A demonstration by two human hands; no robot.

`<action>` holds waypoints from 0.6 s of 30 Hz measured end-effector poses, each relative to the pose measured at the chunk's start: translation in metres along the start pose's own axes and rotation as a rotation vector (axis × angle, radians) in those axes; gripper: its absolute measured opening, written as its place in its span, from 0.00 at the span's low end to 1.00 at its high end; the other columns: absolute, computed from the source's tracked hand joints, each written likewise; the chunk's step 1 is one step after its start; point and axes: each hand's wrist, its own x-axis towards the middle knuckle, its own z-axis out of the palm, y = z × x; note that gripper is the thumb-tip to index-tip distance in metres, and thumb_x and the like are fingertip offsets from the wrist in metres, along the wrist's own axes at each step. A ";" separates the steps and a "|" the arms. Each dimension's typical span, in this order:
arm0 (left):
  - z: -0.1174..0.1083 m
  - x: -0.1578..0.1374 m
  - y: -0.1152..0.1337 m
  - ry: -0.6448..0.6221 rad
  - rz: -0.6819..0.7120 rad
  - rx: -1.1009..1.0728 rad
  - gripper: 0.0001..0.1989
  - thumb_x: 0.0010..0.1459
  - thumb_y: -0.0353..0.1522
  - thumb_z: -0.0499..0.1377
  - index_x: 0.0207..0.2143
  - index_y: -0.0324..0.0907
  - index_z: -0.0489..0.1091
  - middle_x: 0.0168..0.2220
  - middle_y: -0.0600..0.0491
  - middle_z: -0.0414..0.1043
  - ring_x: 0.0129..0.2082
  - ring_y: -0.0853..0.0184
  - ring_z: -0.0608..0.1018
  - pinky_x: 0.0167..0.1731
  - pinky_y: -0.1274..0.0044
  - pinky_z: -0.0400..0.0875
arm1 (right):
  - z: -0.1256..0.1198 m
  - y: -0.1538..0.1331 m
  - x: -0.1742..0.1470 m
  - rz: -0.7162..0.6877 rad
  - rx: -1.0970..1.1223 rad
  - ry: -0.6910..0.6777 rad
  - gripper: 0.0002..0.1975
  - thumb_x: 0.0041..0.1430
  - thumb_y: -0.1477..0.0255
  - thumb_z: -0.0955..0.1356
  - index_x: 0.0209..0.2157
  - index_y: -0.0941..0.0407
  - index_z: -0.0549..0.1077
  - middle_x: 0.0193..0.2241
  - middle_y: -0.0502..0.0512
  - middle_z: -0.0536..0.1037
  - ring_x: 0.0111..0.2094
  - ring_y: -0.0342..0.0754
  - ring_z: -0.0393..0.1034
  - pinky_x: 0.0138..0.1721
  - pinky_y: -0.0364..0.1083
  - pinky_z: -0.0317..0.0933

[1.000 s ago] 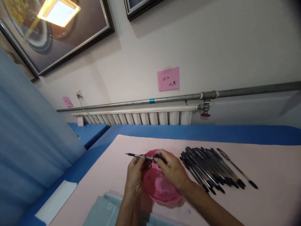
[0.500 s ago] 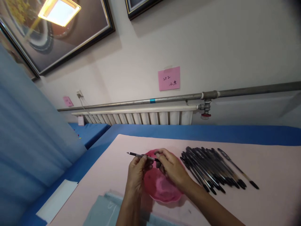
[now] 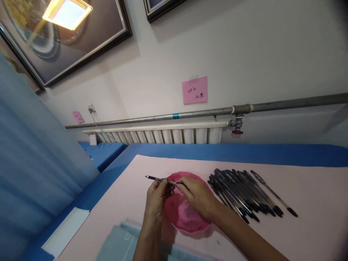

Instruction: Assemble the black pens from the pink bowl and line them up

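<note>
A pen (image 3: 154, 178) with a black grip and a clear barrel is held level above a pink scalloped bowl (image 3: 187, 226), its metal tip pointing left. My left hand (image 3: 156, 197) is closed, pinching the barrel between thumb and fingers. My right hand (image 3: 197, 194) is closed around the pen's rear end; its fingers hide that end. To the right of the bowl lies a pile of black-capped pens (image 3: 236, 192), side by side at a slant. One capped pen (image 3: 272, 190) lies a little apart at the pile's right side.
Pink paper (image 3: 312, 235) covers the blue table (image 3: 285, 154). A blue-grey cloth or bag (image 3: 116, 243) lies at the front, partly under my left forearm. A white sheet (image 3: 66, 230) is at the left edge beside a blue curtain (image 3: 40, 163). A radiator (image 3: 176, 136) runs along the wall.
My right hand has shifted slightly left along the pen, and its fingers now close over the rear end. The left hand keeps its hold on the barrel.
</note>
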 end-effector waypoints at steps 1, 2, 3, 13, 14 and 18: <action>0.000 0.000 0.000 -0.002 0.001 0.009 0.16 0.37 0.37 0.70 0.24 0.36 0.69 0.21 0.53 0.72 0.22 0.70 0.74 0.24 0.79 0.68 | -0.001 -0.001 0.000 -0.005 -0.004 -0.008 0.11 0.61 0.68 0.60 0.26 0.54 0.68 0.27 0.53 0.74 0.29 0.47 0.66 0.31 0.46 0.57; 0.000 0.000 0.000 -0.003 0.001 0.016 0.16 0.37 0.36 0.70 0.25 0.36 0.69 0.21 0.53 0.72 0.22 0.71 0.74 0.24 0.79 0.68 | -0.002 -0.001 0.000 -0.017 -0.007 -0.013 0.09 0.60 0.68 0.61 0.28 0.54 0.68 0.28 0.53 0.74 0.30 0.47 0.66 0.32 0.46 0.57; 0.000 0.000 0.000 -0.007 0.000 0.021 0.16 0.37 0.36 0.69 0.25 0.35 0.70 0.22 0.52 0.73 0.21 0.71 0.74 0.25 0.79 0.68 | -0.003 -0.002 0.000 -0.032 -0.009 -0.013 0.07 0.59 0.69 0.62 0.29 0.54 0.68 0.29 0.53 0.74 0.31 0.48 0.66 0.33 0.46 0.57; -0.002 0.001 -0.001 -0.008 0.008 0.059 0.16 0.37 0.37 0.69 0.24 0.36 0.70 0.20 0.53 0.72 0.20 0.71 0.73 0.23 0.79 0.66 | 0.000 0.002 -0.002 -0.035 -0.068 -0.028 0.08 0.59 0.70 0.61 0.27 0.54 0.68 0.27 0.53 0.74 0.28 0.47 0.66 0.30 0.45 0.56; -0.002 0.002 -0.002 -0.009 0.005 0.062 0.16 0.37 0.37 0.69 0.25 0.36 0.70 0.20 0.53 0.72 0.20 0.72 0.72 0.23 0.79 0.66 | 0.000 0.002 -0.002 -0.044 -0.078 -0.034 0.06 0.58 0.70 0.62 0.28 0.54 0.68 0.28 0.53 0.74 0.29 0.48 0.67 0.30 0.45 0.56; -0.001 0.001 -0.001 -0.026 -0.005 0.056 0.16 0.38 0.37 0.69 0.24 0.36 0.69 0.20 0.53 0.72 0.20 0.72 0.72 0.23 0.80 0.65 | 0.001 0.004 -0.002 -0.103 -0.148 -0.024 0.05 0.58 0.73 0.61 0.29 0.54 0.67 0.30 0.54 0.74 0.31 0.49 0.67 0.32 0.46 0.57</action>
